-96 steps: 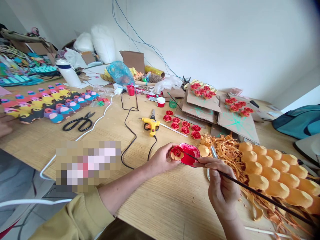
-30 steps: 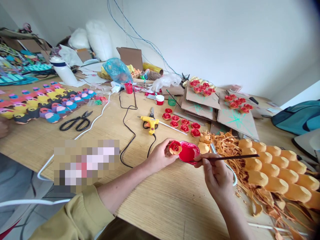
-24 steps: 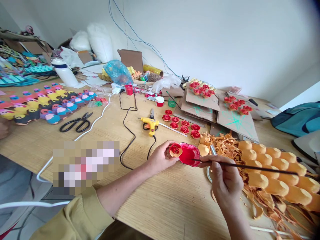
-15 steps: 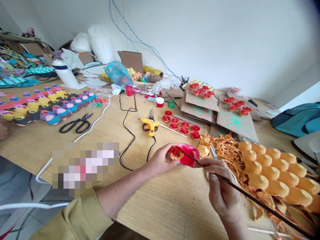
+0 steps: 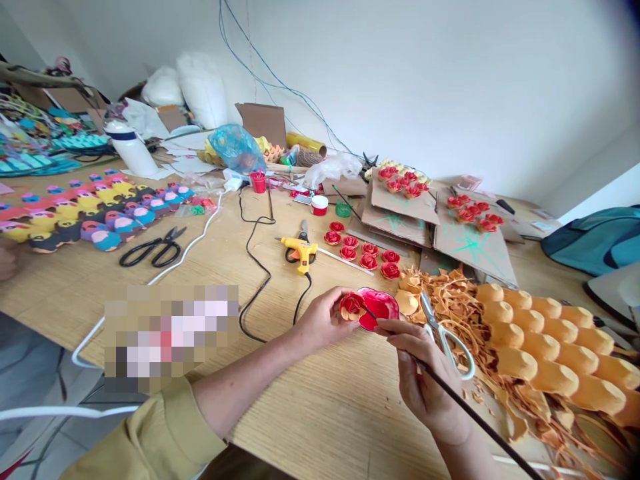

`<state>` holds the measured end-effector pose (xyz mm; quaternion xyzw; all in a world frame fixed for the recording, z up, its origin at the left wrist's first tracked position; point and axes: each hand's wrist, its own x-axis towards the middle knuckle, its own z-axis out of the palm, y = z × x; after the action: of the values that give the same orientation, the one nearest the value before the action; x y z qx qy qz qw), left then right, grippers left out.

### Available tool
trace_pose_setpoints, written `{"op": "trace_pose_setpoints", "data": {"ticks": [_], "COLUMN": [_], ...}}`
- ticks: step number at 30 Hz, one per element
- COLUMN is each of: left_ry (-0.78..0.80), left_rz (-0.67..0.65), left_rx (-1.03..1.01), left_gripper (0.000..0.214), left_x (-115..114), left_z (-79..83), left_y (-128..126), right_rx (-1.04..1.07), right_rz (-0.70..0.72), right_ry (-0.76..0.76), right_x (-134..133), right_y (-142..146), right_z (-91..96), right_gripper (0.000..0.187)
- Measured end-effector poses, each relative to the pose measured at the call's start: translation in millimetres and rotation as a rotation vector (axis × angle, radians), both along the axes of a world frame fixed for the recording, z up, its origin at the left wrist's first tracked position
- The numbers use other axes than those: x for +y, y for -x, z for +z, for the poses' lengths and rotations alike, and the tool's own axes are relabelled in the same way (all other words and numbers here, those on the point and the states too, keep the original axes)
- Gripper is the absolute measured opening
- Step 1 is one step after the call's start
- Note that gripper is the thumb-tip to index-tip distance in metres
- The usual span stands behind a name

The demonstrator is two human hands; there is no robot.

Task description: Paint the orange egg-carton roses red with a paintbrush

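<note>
My left hand [image 5: 317,323] pinches a small rose [image 5: 352,305], red in its upper part with bare orange along its lower petals. My right hand [image 5: 427,373] grips a paintbrush [image 5: 467,408] with a long dark handle slanting to the lower right. The brush's front end points at the rose's right side; whether the bristles touch it is hard to see. Just behind the rose is a dish of red paint [image 5: 384,308]. White-handled scissors [image 5: 456,348] lie right of my right hand, beside orange scraps [image 5: 453,300].
Finished-looking red roses [image 5: 369,261] sit past the dish, near a yellow glue gun [image 5: 299,249]. Orange egg-carton trays [image 5: 530,337] lie right; cardboard sheets [image 5: 473,250] carry more roses. Black scissors [image 5: 153,248] and painted cartons [image 5: 100,207] are left. Another person's hand [image 5: 7,260] shows at the left edge.
My right hand and the brush have shifted left and slightly down, uncovering the white-handled scissors. The rose shows more red on its outer petals. My left hand has stayed about where it was.
</note>
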<state>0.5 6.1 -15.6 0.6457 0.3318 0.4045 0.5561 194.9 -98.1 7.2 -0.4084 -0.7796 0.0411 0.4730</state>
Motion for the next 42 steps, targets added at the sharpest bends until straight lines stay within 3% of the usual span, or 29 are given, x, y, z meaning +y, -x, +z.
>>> {"op": "trace_pose_setpoints", "data": {"ticks": [9,18,25,42], "left_ry": [-0.025,-0.027,-0.012,0.089], "left_rz": [0.056,0.041,0.059,0.035], "left_rx": [0.020,0.013,0.039,-0.075], "left_gripper": [0.038,0.041,0.039,0.040], "left_x": [1.7,2.5,0.5,1.7], "left_z": [-1.5,-4.5,4.1,0.4], "left_y": [0.4,0.1,0.8,-1.3], "right_rx": [0.022,-0.028,-0.027,-0.028], "right_rz": [0.015,0.043,-0.014,0.047], "right_ry": [-0.075,0.005,-0.029,-0.018], "right_x": [-1.3,-0.6,-1.4,0.3], "right_y": [-1.5,-0.7,-3.8,-1.4], "right_z": [5.1,-8.3,-3.4,-7.0], "right_gripper": [0.031,0.033,0.033,0.035]}}
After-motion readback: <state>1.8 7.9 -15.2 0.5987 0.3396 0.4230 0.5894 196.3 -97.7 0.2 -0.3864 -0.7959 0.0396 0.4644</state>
